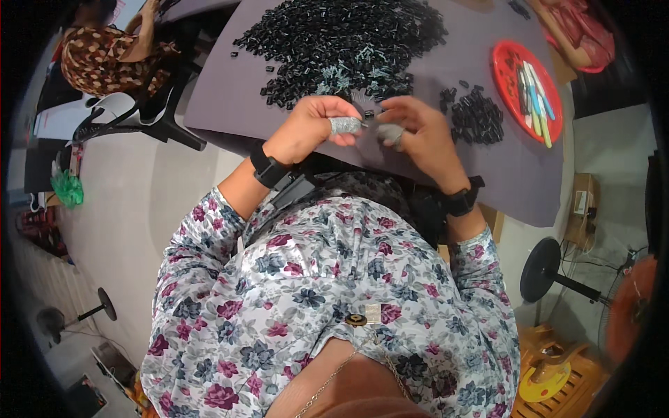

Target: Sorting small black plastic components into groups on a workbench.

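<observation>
My left hand (310, 125) is closed in a pinch over the table's near edge, its thumb wrapped in grey tape. A small dark piece (364, 125) shows at its fingertips; its kind is too small to make out. My right hand (424, 139) is just to the right, with fingers curved and apart; its wrapped thumb is blurred, and nothing shows between the fingers. Beyond both hands lies a large heap of small black plastic parts (334, 42), with thin silvery metal pieces (334, 80) on its near side. A smaller pile of black parts (475, 117) is right of my right hand.
On the grey-covered table (519, 177), a red round tray (502, 63) holds several knife-like tools with coloured handles. One person (115, 59) sits at the far left, another (575, 31) at the far right. A black chair (157, 115) stands left; an orange plastic chair (557, 369) is lower right.
</observation>
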The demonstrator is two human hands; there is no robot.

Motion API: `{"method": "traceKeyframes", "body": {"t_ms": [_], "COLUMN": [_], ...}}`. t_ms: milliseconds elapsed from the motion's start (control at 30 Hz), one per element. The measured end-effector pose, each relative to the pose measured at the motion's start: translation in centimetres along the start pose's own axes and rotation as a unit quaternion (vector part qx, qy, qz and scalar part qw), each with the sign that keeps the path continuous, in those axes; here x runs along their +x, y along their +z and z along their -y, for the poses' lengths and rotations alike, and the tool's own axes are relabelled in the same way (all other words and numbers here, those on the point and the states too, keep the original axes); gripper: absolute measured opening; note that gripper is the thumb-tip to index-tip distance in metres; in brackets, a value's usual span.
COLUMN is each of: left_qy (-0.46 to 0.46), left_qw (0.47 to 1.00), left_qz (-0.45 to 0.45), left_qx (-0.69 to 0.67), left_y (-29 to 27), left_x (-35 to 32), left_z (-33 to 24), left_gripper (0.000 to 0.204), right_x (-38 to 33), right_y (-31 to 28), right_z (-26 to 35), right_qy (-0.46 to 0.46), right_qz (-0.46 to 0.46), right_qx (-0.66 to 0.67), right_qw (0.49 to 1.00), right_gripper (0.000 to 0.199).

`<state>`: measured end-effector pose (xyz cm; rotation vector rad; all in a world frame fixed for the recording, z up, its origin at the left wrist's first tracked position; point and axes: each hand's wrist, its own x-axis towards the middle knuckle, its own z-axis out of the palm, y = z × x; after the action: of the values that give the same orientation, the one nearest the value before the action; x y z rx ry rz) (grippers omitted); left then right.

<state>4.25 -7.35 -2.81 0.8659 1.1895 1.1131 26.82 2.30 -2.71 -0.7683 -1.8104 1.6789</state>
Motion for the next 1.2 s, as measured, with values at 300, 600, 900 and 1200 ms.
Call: {"method": "traceKeyframes", "body": {"t_ms": [300,600,900,1200], "left_qy": [-0.008,-0.011,0.006,0.021], "left_qw": [0.998,0.998,0.999,0.999], "left_qz": [-0.038,-0.052,-0.033,-0.028], "left_qx": [-0.058,-0.033,-0.041,-0.027], "left_y": [-1.3,-0.9,0.6,1.2], "left_x": [0.4,0.3,0.5,0.8], "left_z": [0.3,0.1,-0.5,-0.8], "left_gripper": [0.015,0.015,0.014,0.015], "right_x": [3.1,3.0,1.4,1.6], "right_y": [1.5,0.5,0.3,0.5], "right_z": [-0.6,-0.7,-0.2,-1.9], "right_qy": [-0.158,-0.072,0.042,-0.008], "right_qz": [0.059,0.051,0.040,0.047], "right_qx": [-0.413,-0.186,0.136,0.096], "right_qw": [0.895,0.979,0.989,0.994], "right_gripper": [0.025,0.019,0.015,0.015]}}
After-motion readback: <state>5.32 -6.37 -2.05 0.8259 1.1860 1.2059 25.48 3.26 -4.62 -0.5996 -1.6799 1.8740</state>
